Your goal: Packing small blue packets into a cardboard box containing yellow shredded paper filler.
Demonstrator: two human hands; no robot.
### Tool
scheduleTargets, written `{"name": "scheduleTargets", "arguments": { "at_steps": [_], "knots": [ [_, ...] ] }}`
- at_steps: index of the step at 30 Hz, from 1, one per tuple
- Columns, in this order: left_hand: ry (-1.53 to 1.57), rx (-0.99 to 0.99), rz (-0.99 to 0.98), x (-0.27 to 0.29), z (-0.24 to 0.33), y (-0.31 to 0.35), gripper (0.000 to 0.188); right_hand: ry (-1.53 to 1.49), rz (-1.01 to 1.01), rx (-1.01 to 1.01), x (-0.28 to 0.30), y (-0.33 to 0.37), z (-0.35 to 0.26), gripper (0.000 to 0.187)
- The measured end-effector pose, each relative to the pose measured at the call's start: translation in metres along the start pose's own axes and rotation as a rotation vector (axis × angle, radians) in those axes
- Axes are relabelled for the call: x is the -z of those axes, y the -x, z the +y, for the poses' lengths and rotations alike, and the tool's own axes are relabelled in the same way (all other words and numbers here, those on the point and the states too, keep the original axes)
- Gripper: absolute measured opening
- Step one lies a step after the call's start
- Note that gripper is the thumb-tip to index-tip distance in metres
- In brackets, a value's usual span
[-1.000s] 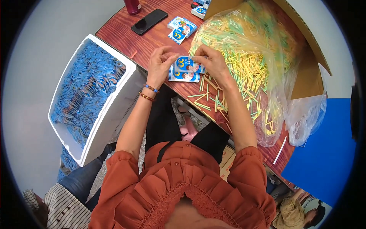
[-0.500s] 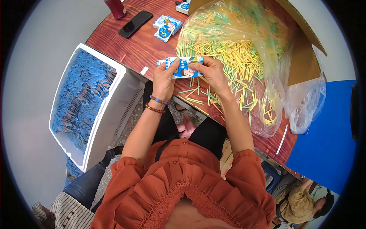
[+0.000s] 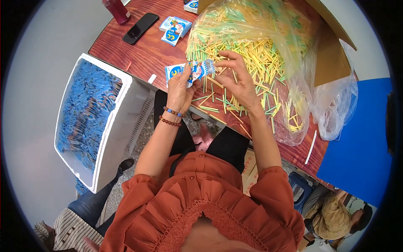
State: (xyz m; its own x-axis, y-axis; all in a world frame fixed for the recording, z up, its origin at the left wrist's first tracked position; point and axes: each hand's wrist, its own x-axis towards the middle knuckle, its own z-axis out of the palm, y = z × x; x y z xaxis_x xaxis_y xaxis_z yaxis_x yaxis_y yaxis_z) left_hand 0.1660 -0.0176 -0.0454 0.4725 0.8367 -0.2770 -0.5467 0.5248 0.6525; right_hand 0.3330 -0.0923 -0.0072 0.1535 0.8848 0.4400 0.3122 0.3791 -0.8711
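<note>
My left hand is closed around small blue-and-white packets, its thumb lying on top. At least two packets overlap in the grip, and the right end of one looks puffed open. My right hand is just right of that end, thumb and fingers spread with nothing visible in them; whether a fingertip touches the packet I cannot tell. Beyond and to the right, thin yellow and green sticks lie heaped in and around a clear plastic bag, and several are loose near the table's front edge.
On the wooden table are a black phone, more packets and a red bottle. A white foam box of blue pieces stands at left. At right are a cardboard box and a blue panel. Two people sit nearby.
My right hand has come off the packets and opened, moving right. My left hand keeps hold of them, and one packet is now tilted, its right end puffed out.
</note>
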Motion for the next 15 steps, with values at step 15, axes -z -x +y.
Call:
{"name": "scheduleTargets", "arguments": {
  "at_steps": [15],
  "knots": [
    [-0.132,-0.069,0.021,-0.003,-0.017,0.006,0.023,-0.2,-0.002,-0.233,0.053,0.005,0.018,0.012]
  ]
}}
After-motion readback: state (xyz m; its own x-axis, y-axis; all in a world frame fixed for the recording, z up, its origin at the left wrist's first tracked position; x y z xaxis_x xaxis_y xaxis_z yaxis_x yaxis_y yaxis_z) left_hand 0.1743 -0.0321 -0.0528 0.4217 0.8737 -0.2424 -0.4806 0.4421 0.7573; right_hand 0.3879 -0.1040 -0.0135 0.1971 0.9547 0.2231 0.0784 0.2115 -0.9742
